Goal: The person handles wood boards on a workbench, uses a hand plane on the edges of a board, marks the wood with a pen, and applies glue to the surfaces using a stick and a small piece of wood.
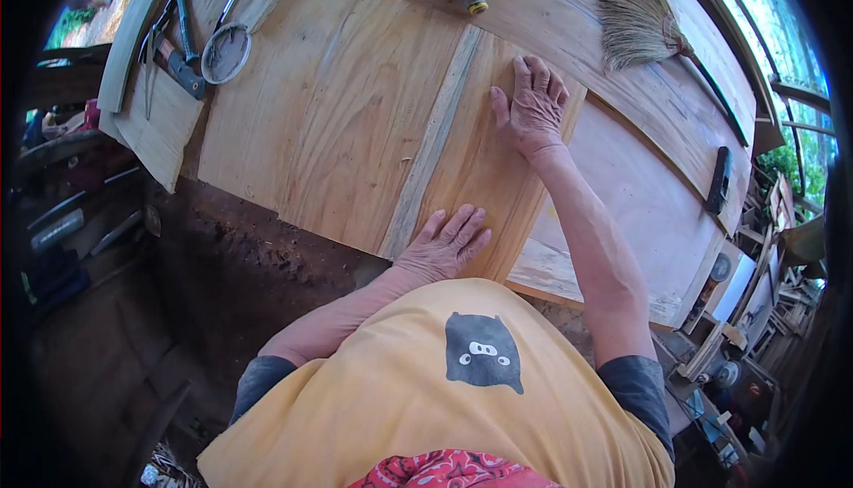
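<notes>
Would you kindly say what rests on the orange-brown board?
On the board, the right hand lies farther in, the left hand at the near edge; wood beneath them is hidden.

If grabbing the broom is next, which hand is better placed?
Right, probably. The right hand rests toward the far end of the wooden board, closer to the broom; the left hand rests at the near end, farther away.

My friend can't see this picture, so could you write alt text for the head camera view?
A person's left hand and right hand rest palm-down on a wooden board, seen from above. A pale wood strip runs along its left side; a straw broom lies at upper right, hand tools at upper left.
</notes>
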`<action>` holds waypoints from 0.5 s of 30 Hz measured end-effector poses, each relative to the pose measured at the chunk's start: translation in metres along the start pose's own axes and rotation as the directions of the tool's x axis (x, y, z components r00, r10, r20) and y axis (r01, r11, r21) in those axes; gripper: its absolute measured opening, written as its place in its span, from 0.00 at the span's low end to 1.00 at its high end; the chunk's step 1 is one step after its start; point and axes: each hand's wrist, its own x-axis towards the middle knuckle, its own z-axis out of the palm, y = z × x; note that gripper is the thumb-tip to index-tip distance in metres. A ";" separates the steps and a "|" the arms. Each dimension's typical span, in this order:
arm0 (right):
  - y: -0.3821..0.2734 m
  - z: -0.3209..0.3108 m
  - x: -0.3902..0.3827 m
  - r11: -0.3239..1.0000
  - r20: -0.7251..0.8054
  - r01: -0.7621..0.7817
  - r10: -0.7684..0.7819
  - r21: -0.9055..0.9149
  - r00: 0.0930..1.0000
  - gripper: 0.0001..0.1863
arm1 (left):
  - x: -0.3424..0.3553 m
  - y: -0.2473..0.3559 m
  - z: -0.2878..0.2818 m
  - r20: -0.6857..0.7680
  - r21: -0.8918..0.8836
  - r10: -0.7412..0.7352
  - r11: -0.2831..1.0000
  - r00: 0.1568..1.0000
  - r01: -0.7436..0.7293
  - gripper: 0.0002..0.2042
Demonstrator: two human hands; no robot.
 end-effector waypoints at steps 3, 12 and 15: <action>-0.003 -0.002 -0.002 0.999 -0.006 0.017 -0.017 0.033 1.000 0.38 | 0.001 -0.004 -0.007 -0.008 -0.067 0.063 0.996 0.998 -0.064 0.37; 0.010 -0.003 0.003 0.999 -0.014 -0.012 0.012 0.038 1.000 0.37 | 0.015 -0.039 -0.062 0.042 -0.340 0.200 0.924 0.979 -0.174 0.35; 0.008 -0.004 0.005 0.999 -0.005 -0.017 0.018 0.048 1.000 0.37 | 0.010 -0.052 -0.066 -0.236 -0.317 -0.110 0.948 0.965 0.030 0.37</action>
